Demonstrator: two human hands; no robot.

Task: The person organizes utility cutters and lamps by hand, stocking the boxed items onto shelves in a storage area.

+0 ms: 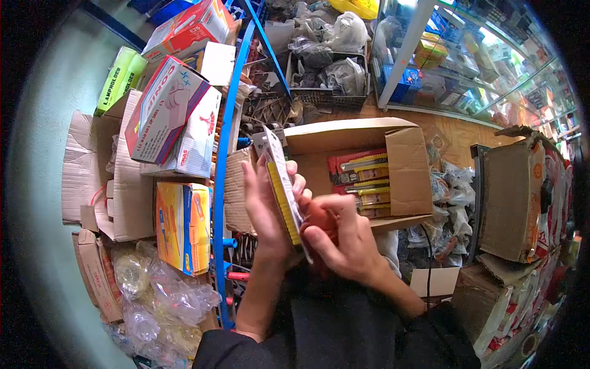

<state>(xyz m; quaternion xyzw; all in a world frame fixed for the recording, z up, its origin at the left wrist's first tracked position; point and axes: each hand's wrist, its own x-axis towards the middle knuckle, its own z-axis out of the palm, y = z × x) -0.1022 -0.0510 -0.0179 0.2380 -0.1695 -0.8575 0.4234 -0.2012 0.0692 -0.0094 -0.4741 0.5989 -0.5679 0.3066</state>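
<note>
- Seemingly light and stiff, the carded pack [281, 178] stands edge-on before the open carton's [405, 166] front edge.
- The left hand [265, 212] clasps its back, the right hand [344, 243] pinches its red bulge; card edges suit gripping best.

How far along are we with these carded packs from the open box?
Done: one carded pack is out of the cardboard box. In hand: left hand holds it edge-on while right hand grips a red item against it. Left: several similar packs lie in the box.
</note>
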